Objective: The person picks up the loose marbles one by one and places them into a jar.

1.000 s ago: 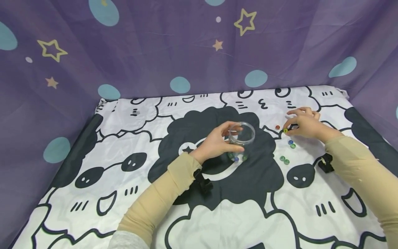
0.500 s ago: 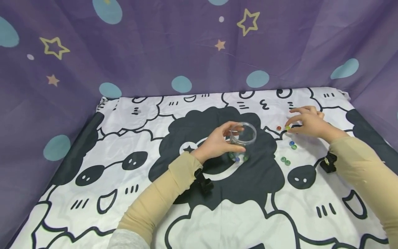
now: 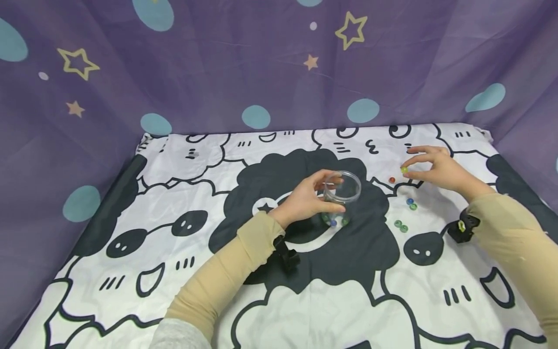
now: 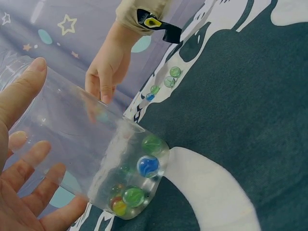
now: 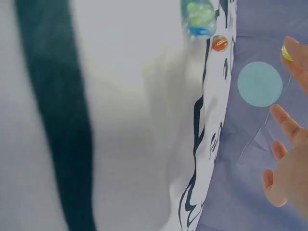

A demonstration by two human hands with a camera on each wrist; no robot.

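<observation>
My left hand [image 3: 307,198] grips a clear plastic jar [image 3: 343,194] from its left side, thumb in front and fingers behind. Several glass marbles lie at the jar's bottom, among them a blue swirled marble [image 4: 148,166] and a green one [image 4: 133,197]. Over the cloth to the right, my right hand [image 3: 436,169] pinches a yellow marble [image 3: 404,170] between thumb and index finger, its other fingers spread. Below and left of that marble, an orange-red marble [image 3: 392,180] rests on the cloth.
A blue marble [image 3: 410,201] touches a green marble [image 3: 413,207] right of the jar. Closer to me lie two more green marbles [image 3: 401,226]. The white cloth [image 3: 305,315] has black cartoon sheep on it, and a purple curtain [image 3: 196,72] hangs behind.
My right hand has picked the yellow marble off the cloth and lifted it a little upward, away from the orange-red one. The left hand keeps its hold on the jar.
</observation>
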